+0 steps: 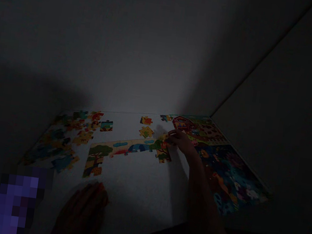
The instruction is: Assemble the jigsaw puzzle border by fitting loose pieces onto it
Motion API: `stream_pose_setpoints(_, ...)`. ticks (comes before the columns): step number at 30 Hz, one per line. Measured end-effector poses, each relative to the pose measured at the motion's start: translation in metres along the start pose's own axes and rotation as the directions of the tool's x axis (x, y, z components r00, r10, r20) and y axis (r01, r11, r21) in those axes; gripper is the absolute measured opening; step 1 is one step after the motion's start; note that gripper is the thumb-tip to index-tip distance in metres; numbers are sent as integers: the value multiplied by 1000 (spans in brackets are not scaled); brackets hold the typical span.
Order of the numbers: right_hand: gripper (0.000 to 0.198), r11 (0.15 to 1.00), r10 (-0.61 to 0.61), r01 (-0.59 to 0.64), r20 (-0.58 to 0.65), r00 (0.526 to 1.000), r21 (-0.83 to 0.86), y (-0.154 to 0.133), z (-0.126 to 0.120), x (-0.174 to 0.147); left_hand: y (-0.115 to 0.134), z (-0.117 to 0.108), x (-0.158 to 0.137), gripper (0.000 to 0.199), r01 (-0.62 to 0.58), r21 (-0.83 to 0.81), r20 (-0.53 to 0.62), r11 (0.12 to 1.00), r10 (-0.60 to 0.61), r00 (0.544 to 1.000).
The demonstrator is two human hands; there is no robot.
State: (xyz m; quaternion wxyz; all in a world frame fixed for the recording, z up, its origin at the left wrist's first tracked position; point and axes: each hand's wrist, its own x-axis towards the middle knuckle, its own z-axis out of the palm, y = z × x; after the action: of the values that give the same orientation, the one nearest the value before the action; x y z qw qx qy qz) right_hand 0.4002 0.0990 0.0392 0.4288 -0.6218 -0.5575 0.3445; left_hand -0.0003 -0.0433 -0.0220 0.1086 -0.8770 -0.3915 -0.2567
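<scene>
A partly assembled jigsaw puzzle [137,148] lies on the white table: a top strip with a tree, clouds and blue and red shapes, and short sides running down at both ends. At its upper right corner my right hand [180,140] pinches a puzzle piece [163,138], its fingers bent over the edge and partly hiding it. Low in front of the strip rests my left hand [83,209], fingers curled over an orange-red puzzle piece [102,187] that shows only at the fingertips. The dim light hides detail.
Loose puzzle pieces [68,140] are heaped at the left. Separate ones, including a yellow piece [146,132] and a green-blue piece [106,126], lie behind the strip. A farm picture [211,130] and a dark sea picture [231,177] lie at the right. Walls stand behind and right.
</scene>
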Motion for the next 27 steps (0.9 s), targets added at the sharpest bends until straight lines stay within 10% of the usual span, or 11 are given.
stream_pose_setpoints(3,24,998,19,-12,121,993,-60,6,1,-64,3,-1,-1,39,19,-19,28,1000,-18,999)
stream_pose_setpoints(8,25,942,-68,-10,-220,973,-336,11,24,-124,9,-6,4,36,65,-85,51,994,-61,997)
stream_pose_setpoints(18,39,764,-281,56,-254,926,-642,9,51,-156,13,-11,15,35,88,-119,11,989,-87,996)
stream_pose_setpoints(27,37,802,-278,76,-258,925,-592,15,48,-152,11,-9,11,33,102,-88,61,991,-97,993)
